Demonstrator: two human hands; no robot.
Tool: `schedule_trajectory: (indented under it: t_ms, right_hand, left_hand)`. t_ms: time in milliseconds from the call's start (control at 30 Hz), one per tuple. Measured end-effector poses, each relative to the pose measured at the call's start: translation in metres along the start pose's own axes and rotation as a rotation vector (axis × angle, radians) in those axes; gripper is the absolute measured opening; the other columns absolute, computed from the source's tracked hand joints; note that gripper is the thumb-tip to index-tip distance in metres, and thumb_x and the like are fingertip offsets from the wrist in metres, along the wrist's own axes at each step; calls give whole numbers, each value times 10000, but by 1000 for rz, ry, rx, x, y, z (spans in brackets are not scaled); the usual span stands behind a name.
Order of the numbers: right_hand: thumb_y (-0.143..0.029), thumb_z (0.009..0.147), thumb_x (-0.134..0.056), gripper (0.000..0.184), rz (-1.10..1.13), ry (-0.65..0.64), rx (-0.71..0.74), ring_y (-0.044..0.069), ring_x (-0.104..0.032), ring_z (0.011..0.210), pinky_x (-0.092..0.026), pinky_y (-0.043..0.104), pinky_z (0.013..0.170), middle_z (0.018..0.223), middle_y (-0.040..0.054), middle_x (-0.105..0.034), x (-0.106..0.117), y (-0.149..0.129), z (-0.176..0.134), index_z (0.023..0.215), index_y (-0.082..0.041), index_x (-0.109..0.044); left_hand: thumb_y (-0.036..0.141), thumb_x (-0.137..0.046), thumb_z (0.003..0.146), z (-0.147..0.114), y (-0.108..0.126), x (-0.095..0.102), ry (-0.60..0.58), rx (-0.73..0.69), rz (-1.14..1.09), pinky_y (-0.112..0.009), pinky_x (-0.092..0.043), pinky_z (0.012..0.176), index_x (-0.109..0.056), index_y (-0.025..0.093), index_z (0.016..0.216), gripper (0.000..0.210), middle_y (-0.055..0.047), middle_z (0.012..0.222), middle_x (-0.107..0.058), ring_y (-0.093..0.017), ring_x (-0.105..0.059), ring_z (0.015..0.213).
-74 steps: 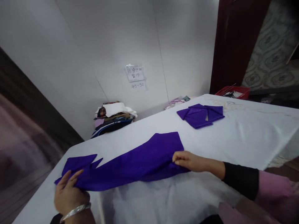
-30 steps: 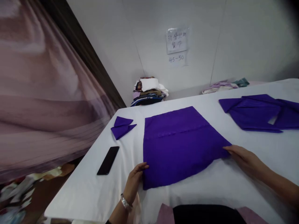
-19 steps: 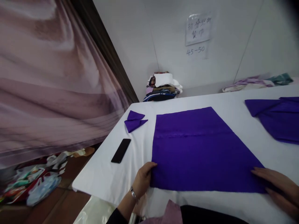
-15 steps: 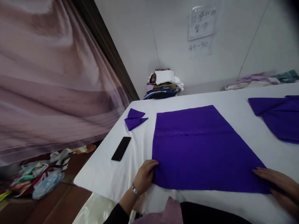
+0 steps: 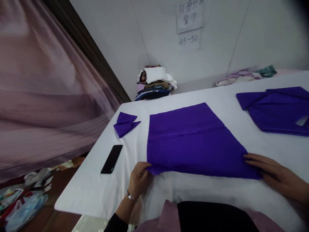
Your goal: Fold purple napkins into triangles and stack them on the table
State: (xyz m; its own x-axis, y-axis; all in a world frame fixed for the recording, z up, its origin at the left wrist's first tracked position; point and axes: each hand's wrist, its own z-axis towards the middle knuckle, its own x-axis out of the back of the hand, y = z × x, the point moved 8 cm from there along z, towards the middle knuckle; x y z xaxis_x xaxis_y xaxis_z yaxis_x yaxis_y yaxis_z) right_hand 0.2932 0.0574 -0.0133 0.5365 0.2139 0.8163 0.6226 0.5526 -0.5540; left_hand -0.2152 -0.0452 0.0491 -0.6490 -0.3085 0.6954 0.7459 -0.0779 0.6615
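Observation:
A purple cloth napkin [image 5: 185, 145] lies spread in front of me, a crease running across it. My left hand [image 5: 140, 177], with a silver watch at the wrist, pinches its near left corner, where the edge is bunched and turned. At the near right corner, my right hand [image 5: 270, 169] has the cloth between its long fingers and the thumb, which is mostly hidden. Left of the napkin sits a small folded purple cloth [image 5: 125, 125] shaped like a bow. A black phone [image 5: 111, 159] lies nearer to me.
A white-covered table [image 5: 87, 190] carries everything. Another folded purple cloth [image 5: 277, 111] lies at the right. Behind the far edge are a stack of folded clothes [image 5: 155, 83] and more fabric [image 5: 241, 77]. A pink curtain [image 5: 48, 96] hangs left, above plastic bags [image 5: 26, 209] on the floor.
Both hands have drawn the napkin's near edge away from me, and its near left corner is now bunched. The view has shifted to the right.

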Motion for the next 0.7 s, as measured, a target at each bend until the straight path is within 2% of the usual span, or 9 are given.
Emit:
schedule_trajectory:
  t_ms: [167,367,500,600,700]
  right_hand:
    - [-317,822,-523,423,-63,-4,78,288,-420,1266,-397,464,1019,1366,52,-488,4,-12,14,1242,-329,-567]
    - [-332,837,-536,369,-115,44,152,277,-421,1267,-417,475,997,1344,22,-516,2,-15,30,1200,-360,-593]
    - [-346,868,-507,300,-85,56,119,263,-445,1251,-421,478,993,1300,17,-558,-1,-15,42,1142,-353,-628]
    - [-362,887,-475,247,-25,134,79,252,-512,1188,-455,467,954,1203,42,-629,2,-20,48,1031,-308,-669]
    - [-402,894,-456,256,68,188,-15,244,-549,1141,-466,452,938,1143,63,-658,9,-25,48,964,-275,-667]
  left_hand:
    - [271,-524,810,10,3,4,49,-27,-4,-399,-511,850,-687,243,871,175,-27,905,-699,-208,-608,932]
    - [363,-514,794,13,-6,0,110,151,-116,-381,-515,871,-693,219,870,242,-45,955,-696,-211,-638,922]
    - [459,-532,751,16,-18,-3,127,317,-173,-372,-512,875,-691,205,918,344,-45,958,-708,-232,-646,932]
    - [542,-552,705,19,-27,-4,121,422,-166,-381,-498,898,-698,202,930,433,-41,961,-717,-260,-642,963]
    - [586,-589,636,19,-34,2,127,487,-140,-365,-522,849,-712,209,884,468,-33,923,-728,-282,-647,949]
